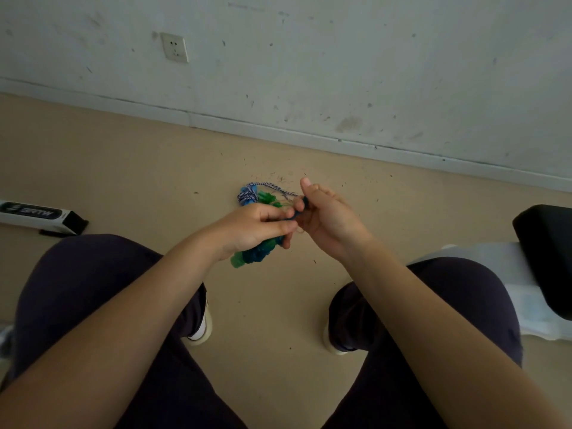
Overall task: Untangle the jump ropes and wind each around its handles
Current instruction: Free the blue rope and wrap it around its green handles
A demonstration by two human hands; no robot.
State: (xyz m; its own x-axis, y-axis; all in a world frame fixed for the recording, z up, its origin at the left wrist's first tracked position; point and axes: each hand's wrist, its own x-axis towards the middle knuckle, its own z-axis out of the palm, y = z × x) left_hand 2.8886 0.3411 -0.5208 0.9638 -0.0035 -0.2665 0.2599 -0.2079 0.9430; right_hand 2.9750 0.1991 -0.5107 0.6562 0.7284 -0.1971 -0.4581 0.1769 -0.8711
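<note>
Dark trouser knees (pixel 93 298) fill the bottom, bare forearms reaching out over a tan floor (pixel 123 168). Left hand (pixel 253 226) grips translucent green plastic handles (pixel 240 261) wound with dark blue rope (pixel 260 253). Right hand (pixel 328 218), touching the left, pinches the rope end (thumb up). Just beyond the hands, a striped white-blue twisted rope (pixel 247 196) lies bundled on the floor.

Translucent green plastic handles (pixel 240 261) wound in dark blue braided cord (pixel 261 250); a striped twisted rope (pixel 247 195) behind; smooth matt beige floor (pixel 123 168); scuffed painted wall (pixel 340 57); glossy black box (pixel 37 213).
</note>
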